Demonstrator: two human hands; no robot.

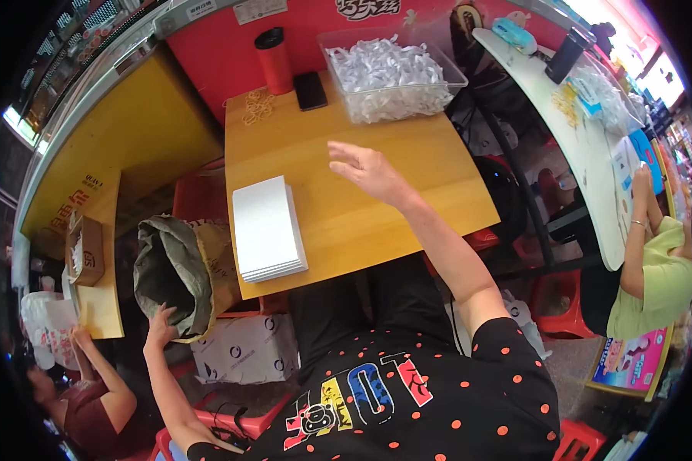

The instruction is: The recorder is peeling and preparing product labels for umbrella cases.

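Observation:
My right hand (369,170) hovers over the yellow wooden table (430,161), fingers spread, holding nothing, short of a clear plastic bin (392,77) full of white curled pieces. A stack of white flat sheets (267,228) lies on the table's left part. My left hand (161,324) reaches down at my left side and touches the rim of an open olive sack (178,273) on the floor. Its fingers are apart and it holds nothing.
A red cylinder cup (274,60), a black phone (311,91) and a pile of rubber bands (257,104) lie at the table's far edge. A white cardboard box (246,349) sits below. Other people sit at the right (653,276) and lower left (92,399). Red stools stand around.

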